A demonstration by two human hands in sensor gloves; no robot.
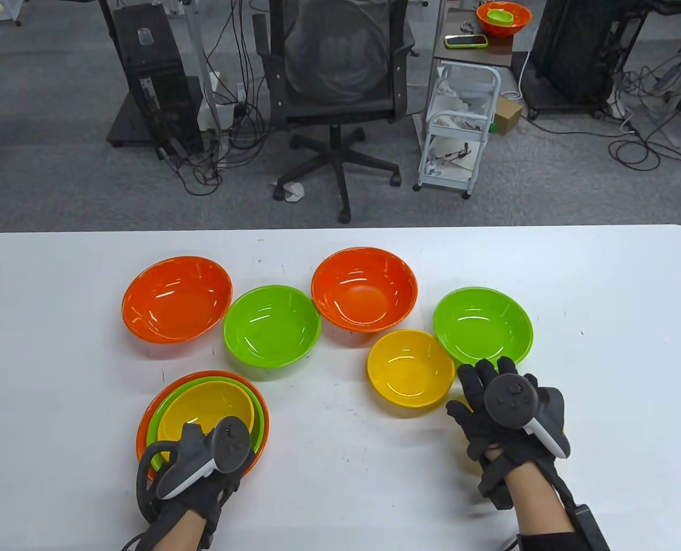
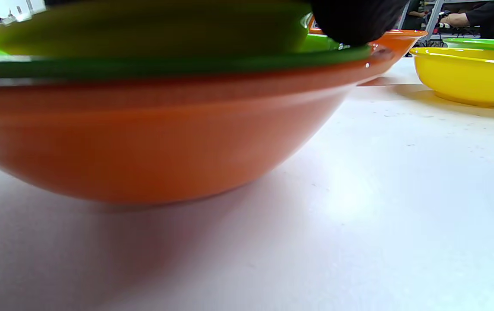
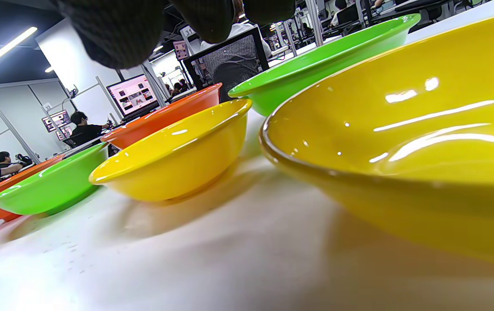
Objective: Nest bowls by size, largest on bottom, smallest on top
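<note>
A nested stack (image 1: 258, 427) of an orange, a green and a yellow bowl sits at the front left. My left hand (image 1: 202, 445) rests over its near rim. In the left wrist view one fingertip (image 2: 355, 21) touches the stack's rims (image 2: 372, 54). Loose bowls stand behind: orange (image 1: 177, 298), green (image 1: 271, 324), orange (image 1: 364, 288), green (image 1: 483, 326), yellow (image 1: 410, 367). My right hand (image 1: 490, 390) lies with its fingers spread over another yellow bowl (image 3: 402, 151), which is almost hidden in the table view and sits on the table.
The white table (image 1: 346, 470) ends at its far edge (image 1: 340, 228). Beyond it are an office chair (image 1: 340, 86), a white cart (image 1: 461, 132) and cables on the floor. In the right wrist view the loose yellow bowl (image 3: 178, 151) stands close to the covered one.
</note>
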